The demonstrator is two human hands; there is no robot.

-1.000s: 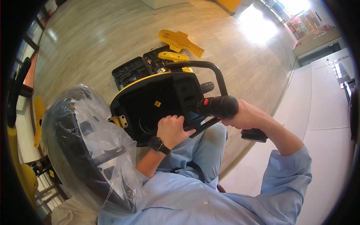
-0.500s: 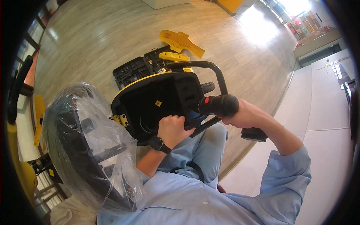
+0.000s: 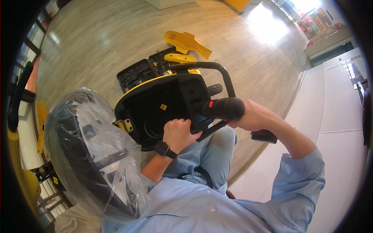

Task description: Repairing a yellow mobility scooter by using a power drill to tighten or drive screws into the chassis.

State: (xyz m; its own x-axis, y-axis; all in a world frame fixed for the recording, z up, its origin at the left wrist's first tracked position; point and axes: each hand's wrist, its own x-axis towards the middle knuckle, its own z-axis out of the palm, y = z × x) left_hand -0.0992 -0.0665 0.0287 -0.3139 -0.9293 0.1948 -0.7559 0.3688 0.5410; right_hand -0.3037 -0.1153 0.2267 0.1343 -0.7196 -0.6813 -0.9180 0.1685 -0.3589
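A cordless drill (image 3: 224,108) is in my right hand (image 3: 252,116), with my fingers wrapped round its handle and its battery base (image 3: 264,136) showing below. Its nose points left, down at the near right corner of a black under-seat compartment (image 3: 149,97); the tip is hidden. My left hand (image 3: 176,134), a black watch on its wrist, grips the compartment's near rim with curled fingers. A yellow warning label sits inside the compartment. To its left the seat (image 3: 79,145), wrapped in clear plastic, stands tilted up on a hinge (image 3: 125,125).
A black tube rail (image 3: 217,68) arches beyond the drill, above a small tyre (image 3: 215,89). On the wooden floor lie an opened black tool case (image 3: 136,73) and yellow body panels (image 3: 188,42). At the right runs a white surface (image 3: 303,120).
My right hand and the drill have shifted slightly left. My left hand keeps its place on the rim.
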